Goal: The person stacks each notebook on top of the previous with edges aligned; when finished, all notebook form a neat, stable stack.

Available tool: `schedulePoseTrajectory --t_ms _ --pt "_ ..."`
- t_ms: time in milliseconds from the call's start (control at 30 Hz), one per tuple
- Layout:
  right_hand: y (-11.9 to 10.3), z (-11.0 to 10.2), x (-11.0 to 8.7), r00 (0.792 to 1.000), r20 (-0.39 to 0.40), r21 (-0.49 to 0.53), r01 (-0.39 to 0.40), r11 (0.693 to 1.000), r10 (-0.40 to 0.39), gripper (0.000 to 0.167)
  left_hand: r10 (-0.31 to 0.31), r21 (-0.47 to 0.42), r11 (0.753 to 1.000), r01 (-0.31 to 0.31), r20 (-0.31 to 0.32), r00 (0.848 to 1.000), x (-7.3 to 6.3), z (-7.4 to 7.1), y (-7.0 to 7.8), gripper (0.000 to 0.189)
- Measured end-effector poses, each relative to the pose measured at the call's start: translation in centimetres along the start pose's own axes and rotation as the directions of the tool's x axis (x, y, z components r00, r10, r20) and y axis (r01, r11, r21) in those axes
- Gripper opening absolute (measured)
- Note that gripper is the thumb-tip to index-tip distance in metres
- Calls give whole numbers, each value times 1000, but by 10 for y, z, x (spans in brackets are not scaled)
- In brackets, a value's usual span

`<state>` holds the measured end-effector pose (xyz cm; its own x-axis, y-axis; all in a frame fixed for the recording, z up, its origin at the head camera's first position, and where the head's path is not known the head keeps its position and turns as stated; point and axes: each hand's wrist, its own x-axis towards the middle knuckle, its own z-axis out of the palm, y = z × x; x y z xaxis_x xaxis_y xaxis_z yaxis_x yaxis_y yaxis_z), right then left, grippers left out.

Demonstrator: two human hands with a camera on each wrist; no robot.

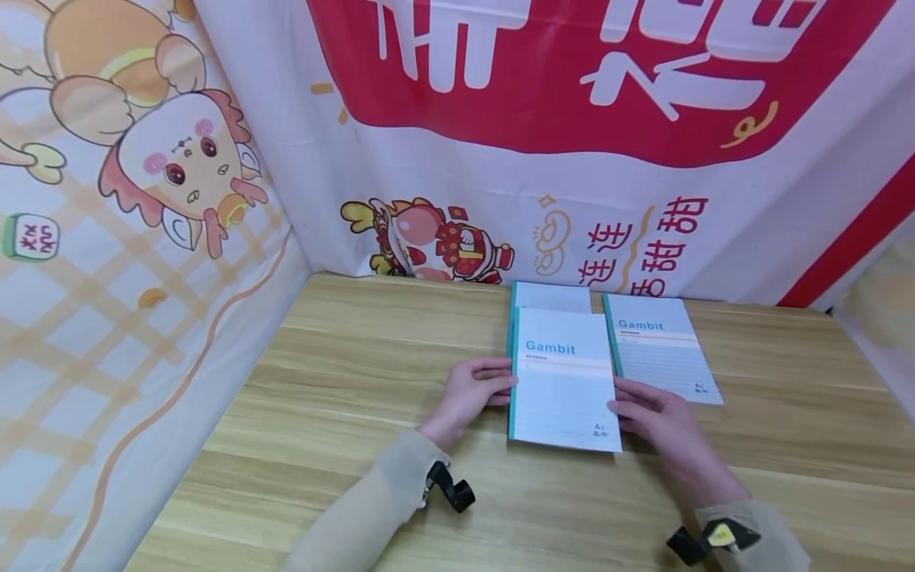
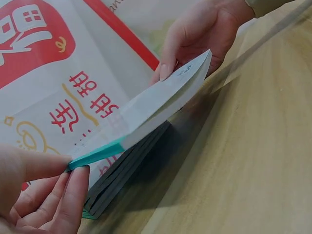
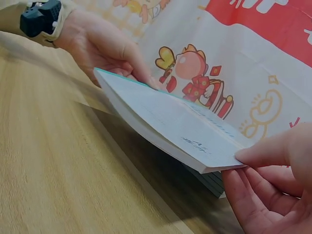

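A white notebook (image 1: 565,397) with a teal spine and "Gambit" on its cover is held up off the table between both hands. My left hand (image 1: 468,393) pinches its spine edge, thumb on top and fingers beneath. At the opposite edge my right hand (image 1: 661,425) pinches it the same way. In the left wrist view, a stack of notebooks (image 2: 131,165) lies under the raised notebook (image 2: 161,102), with a gap between. From above, only the top part of that stack (image 1: 554,297) shows behind the held one.
Another Gambit notebook (image 1: 661,349) lies to the right of the stack, near the back edge of the wooden table (image 1: 372,342). A printed cloth (image 1: 457,159) hangs behind the table, and a second printed cloth (image 1: 236,318) covers the left side.
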<state>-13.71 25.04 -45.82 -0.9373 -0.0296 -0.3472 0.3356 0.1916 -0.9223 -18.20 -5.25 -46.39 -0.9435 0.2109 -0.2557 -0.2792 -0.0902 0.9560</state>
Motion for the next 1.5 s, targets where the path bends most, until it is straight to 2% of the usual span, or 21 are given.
schedulePoseTrajectory --t_ms 300,500,800,1000,1267,1500 --pt "-4 3 10 999 -30 -12 -12 1000 11 64 13 -25 1000 -14 -35 999 8 -1 4 32" --pt "-11 4 17 998 -51 -5 -35 999 34 64 8 -30 1000 -8 -16 1000 15 -3 10 36" --pt "-19 6 31 996 -86 67 -25 997 31 63 18 64 998 -19 23 1000 27 -8 15 50" --pt "-23 7 40 994 -109 69 -17 997 25 62 29 74 997 -30 9 1000 36 -9 18 50" --pt "-26 7 52 991 -133 80 6 997 5 61 44 139 989 -41 -20 999 49 -7 24 48" --pt "-27 8 62 990 -140 105 13 994 1 59 32 192 981 -21 -57 998 58 -5 27 46"
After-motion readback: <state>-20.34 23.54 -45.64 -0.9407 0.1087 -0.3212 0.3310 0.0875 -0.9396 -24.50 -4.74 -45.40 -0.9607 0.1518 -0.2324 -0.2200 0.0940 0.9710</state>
